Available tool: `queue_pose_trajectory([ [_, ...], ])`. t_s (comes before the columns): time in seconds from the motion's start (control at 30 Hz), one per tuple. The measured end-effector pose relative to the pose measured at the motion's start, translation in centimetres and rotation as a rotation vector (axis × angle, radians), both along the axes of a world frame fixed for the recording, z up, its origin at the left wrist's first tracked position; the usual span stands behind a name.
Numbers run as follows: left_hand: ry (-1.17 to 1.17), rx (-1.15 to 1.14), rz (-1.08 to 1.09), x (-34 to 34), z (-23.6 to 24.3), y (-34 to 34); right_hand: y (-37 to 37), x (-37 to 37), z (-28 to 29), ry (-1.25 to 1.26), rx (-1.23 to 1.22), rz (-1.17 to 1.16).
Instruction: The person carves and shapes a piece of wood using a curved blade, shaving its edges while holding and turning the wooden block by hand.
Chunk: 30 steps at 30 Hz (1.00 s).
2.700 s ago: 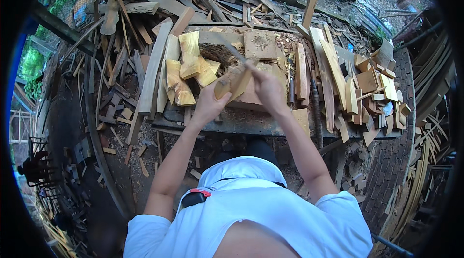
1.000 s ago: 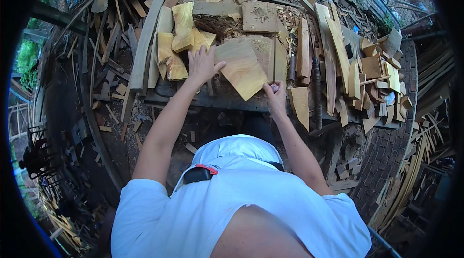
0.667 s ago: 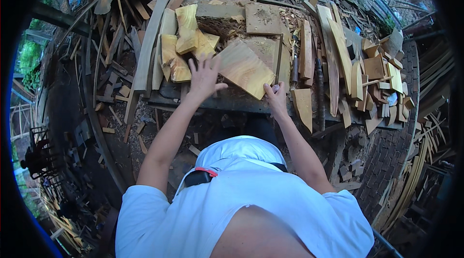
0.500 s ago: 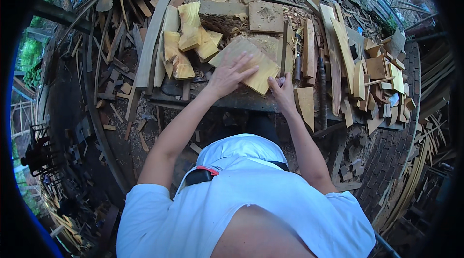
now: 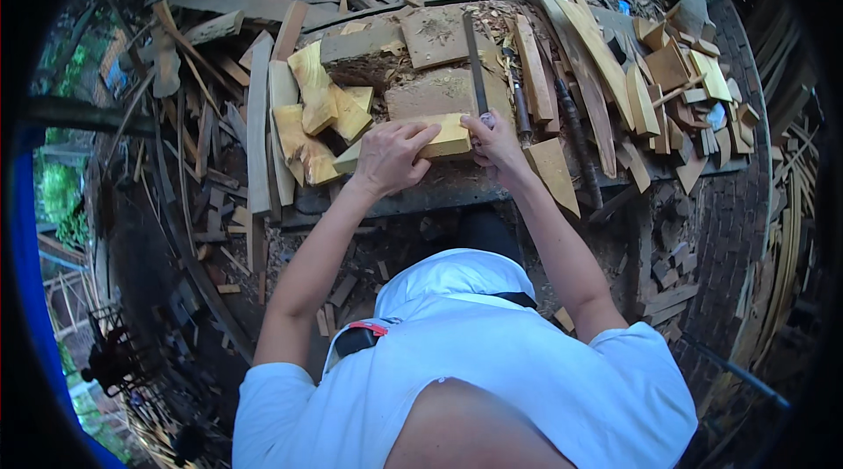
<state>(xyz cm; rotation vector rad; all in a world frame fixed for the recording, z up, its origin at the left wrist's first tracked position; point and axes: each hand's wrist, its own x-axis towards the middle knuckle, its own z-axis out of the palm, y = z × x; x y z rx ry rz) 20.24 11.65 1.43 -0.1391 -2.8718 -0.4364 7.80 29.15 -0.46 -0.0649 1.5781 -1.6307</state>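
My left hand [image 5: 391, 157] grips a yellowish wooden block [image 5: 448, 137], fingers over its top edge. The block stands tilted up on the workbench, a narrow side showing toward me. My right hand [image 5: 496, 144] is closed round the near end of a long, dark, flat bar-like tool [image 5: 475, 61], which points away from me. Its exact kind I cannot make out. The right thumb lies against the block's right end. Beyond the block is a flat board [image 5: 430, 96] strewn with wood chips.
Rough yellow wood pieces [image 5: 320, 104] lie left of the block. On the right are a chisel-like tool [image 5: 522, 104], a long dark rod-like tool [image 5: 575, 140], long boards [image 5: 606, 74] and a heap of offcuts [image 5: 672, 74]. Scrap wood covers the ground around the bench.
The block has gone from lying nearly flat to standing tilted on edge. My left hand has moved from flat on its face to gripping its edge. My right thumb now meets the block.
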Motion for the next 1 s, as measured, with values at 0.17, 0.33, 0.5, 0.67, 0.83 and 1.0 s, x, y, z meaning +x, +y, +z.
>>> queue_pose_trajectory([
  [0.17,-0.142,-0.038,0.131,-2.0,-2.1,0.6,-0.5,-1.3,-3.4,0.014,0.060,-0.004],
  [0.33,-0.268,-0.130,0.047,-3.0,-2.6,1.3,3.8,-0.4,-5.0,1.039,0.414,0.045],
  [0.5,-0.272,-0.220,0.021,-3.1,-3.4,1.9,6.7,3.3,-3.4,0.963,0.474,0.114],
  [0.67,-0.296,-0.266,0.016,-3.3,-3.1,2.0,6.6,5.1,-5.5,0.946,0.448,0.125],
  [0.83,-0.329,-0.262,-0.007,-4.2,-1.7,2.0,4.6,3.7,-7.6,0.888,0.608,0.195],
  [1.0,-0.320,-0.252,-0.002,-3.3,-2.9,1.8,5.6,5.2,-6.4,0.882,0.478,0.152],
])
